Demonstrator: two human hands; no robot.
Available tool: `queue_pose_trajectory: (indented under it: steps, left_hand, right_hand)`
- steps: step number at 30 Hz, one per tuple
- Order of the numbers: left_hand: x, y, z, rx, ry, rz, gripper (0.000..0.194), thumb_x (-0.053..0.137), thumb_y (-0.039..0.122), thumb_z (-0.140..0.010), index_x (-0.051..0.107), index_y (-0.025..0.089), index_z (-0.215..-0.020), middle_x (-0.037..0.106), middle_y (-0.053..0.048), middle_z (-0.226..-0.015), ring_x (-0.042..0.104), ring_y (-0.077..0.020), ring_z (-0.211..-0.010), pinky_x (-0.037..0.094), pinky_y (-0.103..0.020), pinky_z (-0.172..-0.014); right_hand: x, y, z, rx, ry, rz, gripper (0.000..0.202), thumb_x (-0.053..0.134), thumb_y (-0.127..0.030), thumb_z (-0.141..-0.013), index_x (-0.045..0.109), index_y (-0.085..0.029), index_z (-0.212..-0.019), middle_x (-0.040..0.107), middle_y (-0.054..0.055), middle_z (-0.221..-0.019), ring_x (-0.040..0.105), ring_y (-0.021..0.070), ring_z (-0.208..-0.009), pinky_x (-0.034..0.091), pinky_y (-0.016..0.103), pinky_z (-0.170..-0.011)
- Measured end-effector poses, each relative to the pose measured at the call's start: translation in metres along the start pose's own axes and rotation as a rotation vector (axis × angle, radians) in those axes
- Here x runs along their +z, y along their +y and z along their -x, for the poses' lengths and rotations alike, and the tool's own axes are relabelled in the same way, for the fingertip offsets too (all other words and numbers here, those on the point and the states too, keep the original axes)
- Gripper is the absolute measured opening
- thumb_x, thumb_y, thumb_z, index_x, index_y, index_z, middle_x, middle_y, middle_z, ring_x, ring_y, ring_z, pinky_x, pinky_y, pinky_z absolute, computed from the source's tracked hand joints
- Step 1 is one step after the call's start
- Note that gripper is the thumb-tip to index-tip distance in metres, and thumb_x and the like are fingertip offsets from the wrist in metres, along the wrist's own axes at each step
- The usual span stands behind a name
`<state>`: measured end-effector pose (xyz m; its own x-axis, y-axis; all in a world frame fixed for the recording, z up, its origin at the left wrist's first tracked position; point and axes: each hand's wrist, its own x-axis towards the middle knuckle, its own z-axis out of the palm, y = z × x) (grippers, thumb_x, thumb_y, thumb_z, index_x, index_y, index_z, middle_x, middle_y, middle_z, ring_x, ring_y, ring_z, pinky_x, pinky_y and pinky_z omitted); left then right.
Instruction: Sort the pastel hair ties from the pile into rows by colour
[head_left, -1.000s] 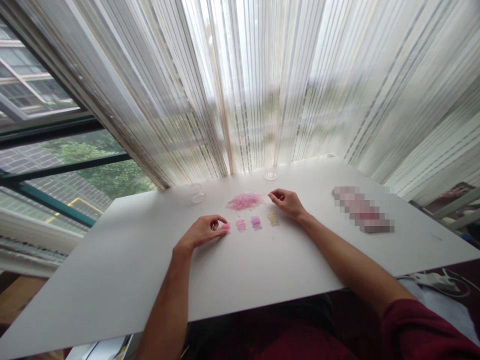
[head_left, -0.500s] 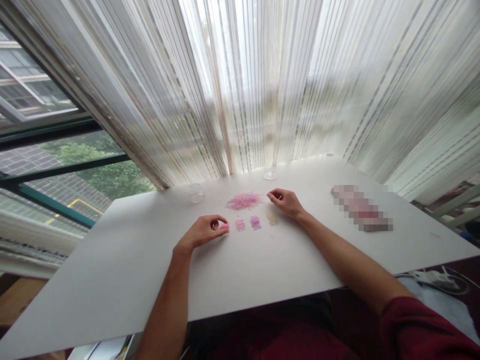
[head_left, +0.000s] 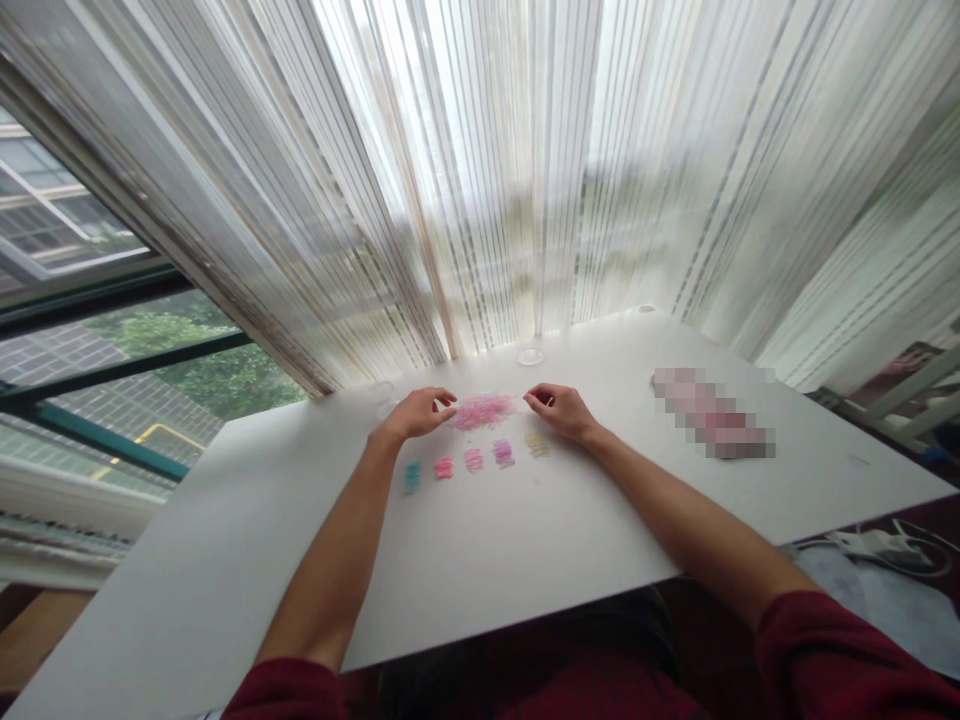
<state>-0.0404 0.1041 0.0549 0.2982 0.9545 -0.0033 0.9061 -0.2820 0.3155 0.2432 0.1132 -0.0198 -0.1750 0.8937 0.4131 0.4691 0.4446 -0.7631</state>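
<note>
A loose pile of thin pink pieces (head_left: 486, 411) lies on the white table. At the left edge of this pile is my left hand (head_left: 429, 412), thumb and fingertips close together; what they hold, if anything, is too small to make out. My right hand (head_left: 556, 408) is at the pile's right side, its fingers curled into a pinch, contents also too small to see. Nearer me runs a row of small groups: teal (head_left: 412, 477), coral pink (head_left: 445, 468), light pink (head_left: 473, 460), purple (head_left: 503, 453) and pale yellow (head_left: 536, 445).
A clear round dish (head_left: 530, 356) stands behind the pile, and another clear container (head_left: 384, 397) is partly behind my left hand. A blurred pinkish object (head_left: 712, 412) lies at the right of the table (head_left: 480, 590). Striped curtains (head_left: 510, 200) hang along the back edge.
My left hand has moved up from the coral group to the pile's left edge, uncovering the coral and teal groups. My right hand stays beside the pile. The view has shifted slightly.
</note>
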Motion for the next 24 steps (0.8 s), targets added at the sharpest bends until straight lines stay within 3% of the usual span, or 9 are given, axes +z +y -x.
queue_pose_trajectory:
  steps: [4,8,15,24]
  left_hand:
    - [0.005,0.009,-0.011,0.032,-0.063,-0.041,0.036,0.056,0.032,-0.081,0.068,0.018,-0.113,0.071,-0.006,-0.109,0.066,-0.0172,-0.083,0.052,-0.024,-0.074]
    - [0.0,0.004,-0.01,-0.033,-0.084,-0.148,0.034,0.049,0.021,-0.083,0.068,0.019,-0.11,0.071,-0.006,-0.109,0.066,-0.0162,-0.088,0.051,-0.022,-0.078]
    - [-0.003,-0.01,0.005,-0.132,-0.19,-0.237,0.026,0.06,0.032,-0.076,0.073,0.018,-0.095,0.074,-0.006,-0.097,0.067,-0.0199,-0.085,0.05,-0.024,-0.073]
    - [0.006,-0.002,0.004,-0.161,-0.145,-0.275,0.022,0.058,0.03,-0.076,0.074,0.022,-0.089,0.074,-0.005,-0.099,0.066,-0.0195,-0.088,0.048,-0.023,-0.073]
  right_hand:
    - [0.001,0.001,0.0,-0.002,-0.017,0.01,0.022,0.057,-0.033,-0.083,0.072,-0.017,-0.081,0.07,0.002,-0.07,0.059,0.013,-0.061,0.046,0.024,-0.063]
    - [0.002,0.0,0.001,-0.001,-0.025,0.007,0.022,0.057,-0.032,-0.082,0.072,-0.017,-0.08,0.069,0.001,-0.069,0.059,0.0129,-0.061,0.046,0.024,-0.063]
    - [0.001,-0.002,0.001,0.01,-0.034,0.008,0.019,0.058,-0.03,-0.081,0.073,-0.017,-0.08,0.07,0.002,-0.07,0.059,0.0132,-0.063,0.046,0.024,-0.063]
    - [0.002,0.001,0.001,0.0,-0.04,0.017,0.022,0.057,-0.033,-0.083,0.073,-0.017,-0.081,0.07,0.002,-0.071,0.059,0.0132,-0.063,0.046,0.024,-0.064]
